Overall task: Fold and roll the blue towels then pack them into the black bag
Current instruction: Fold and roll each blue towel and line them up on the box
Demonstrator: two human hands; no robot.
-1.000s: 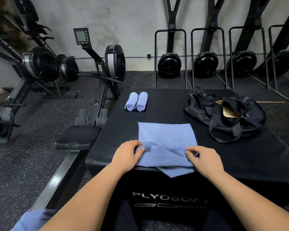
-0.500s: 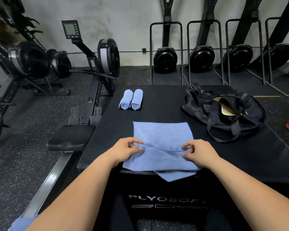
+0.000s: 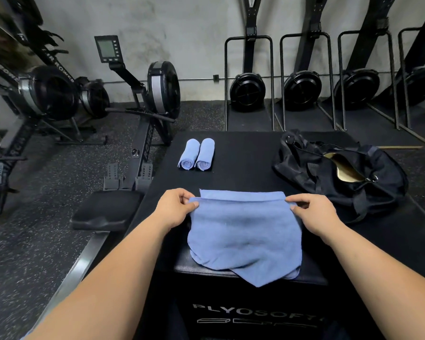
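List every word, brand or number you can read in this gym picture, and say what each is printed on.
"PLYOSOFT": front of the black padded box under the blue cloth towel.
"ROWER": slanted black leg of the nearest rowing machine.
"ROWER", first letters unclear: black frame of the far-left rowing machine.
Too blurred to read: the small grey monitor screen.

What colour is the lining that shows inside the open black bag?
The lining of the black bag is pale gold-tan, clearest in the head view.
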